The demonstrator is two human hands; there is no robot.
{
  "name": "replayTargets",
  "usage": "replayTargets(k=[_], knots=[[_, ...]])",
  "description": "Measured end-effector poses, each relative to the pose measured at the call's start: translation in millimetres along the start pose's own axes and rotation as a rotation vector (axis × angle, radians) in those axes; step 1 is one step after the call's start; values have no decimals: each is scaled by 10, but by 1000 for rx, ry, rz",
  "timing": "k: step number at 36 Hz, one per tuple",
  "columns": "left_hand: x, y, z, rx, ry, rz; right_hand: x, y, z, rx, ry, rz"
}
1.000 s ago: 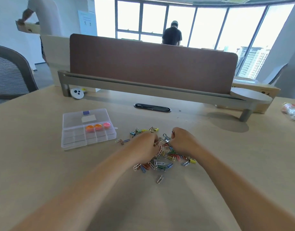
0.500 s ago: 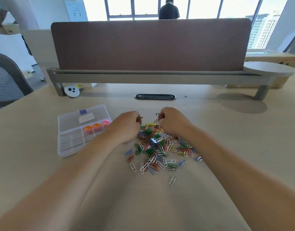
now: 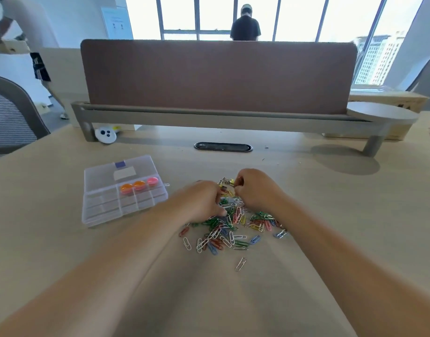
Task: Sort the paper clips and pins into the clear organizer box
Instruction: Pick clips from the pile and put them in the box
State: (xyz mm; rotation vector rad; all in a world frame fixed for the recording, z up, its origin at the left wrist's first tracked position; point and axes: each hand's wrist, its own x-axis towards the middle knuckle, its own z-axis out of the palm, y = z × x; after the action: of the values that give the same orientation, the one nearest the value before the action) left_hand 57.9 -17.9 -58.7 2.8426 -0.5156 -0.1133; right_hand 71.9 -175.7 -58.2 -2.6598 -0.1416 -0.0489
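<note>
Lone silver clip [image 3: 240, 263] nearest, short of both hands. Paper clip pile [image 3: 233, 227] under and between hands. Left hand [image 3: 201, 200] curled into pile; what it grips is hidden, cannot tell. Right hand [image 3: 255, 188] seems to pinch small yellow clip [image 3: 230, 184] at pile's far edge. Organizer box [image 3: 92, 220] left of left hand, lid apparently down. Best: lift one piece, shake off tangles, open box first.

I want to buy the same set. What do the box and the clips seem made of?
Organizer box: clear, glossy plastic by the look; see-through, with a sheen on top. Paper clips: thin bent wire, mostly colour-coated, probably plastic over metal; some look bare silver.
</note>
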Motion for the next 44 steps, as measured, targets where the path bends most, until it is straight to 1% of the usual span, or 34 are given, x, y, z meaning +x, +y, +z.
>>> replayTargets(k=[5, 9, 14, 18, 24, 28, 32, 39, 44], knots=[[-132, 42, -97, -43, 76, -18, -150, -71, -65, -32, 21, -45], [-261, -82, -189, -65, 113, -47, -216, -222, -120, -36, 10, -91], [-473, -418, -302, -148, 181, -113, -169, -504, -41, 10, 22, -114], [-621, -801, -391, -166, 239, -207, -78, -786, 90, 62, 42, -166], [-730, -1220, -495, -162, 308, -333, 136, -1187, 344, 106, -22, -239], [-698, -1381, -509, -171, 305, -379, 330, -1375, 525, 112, -50, -238], [-637, -1485, -486, -149, 265, -379, 502, -1492, 676, 50, -90, -225], [-576, -1608, -418, -143, 233, -358, 709, -1491, 841, -49, -203, -130], [-606, -1628, -376, -146, 241, -344, 674, -1474, 811, -46, -210, -115]])
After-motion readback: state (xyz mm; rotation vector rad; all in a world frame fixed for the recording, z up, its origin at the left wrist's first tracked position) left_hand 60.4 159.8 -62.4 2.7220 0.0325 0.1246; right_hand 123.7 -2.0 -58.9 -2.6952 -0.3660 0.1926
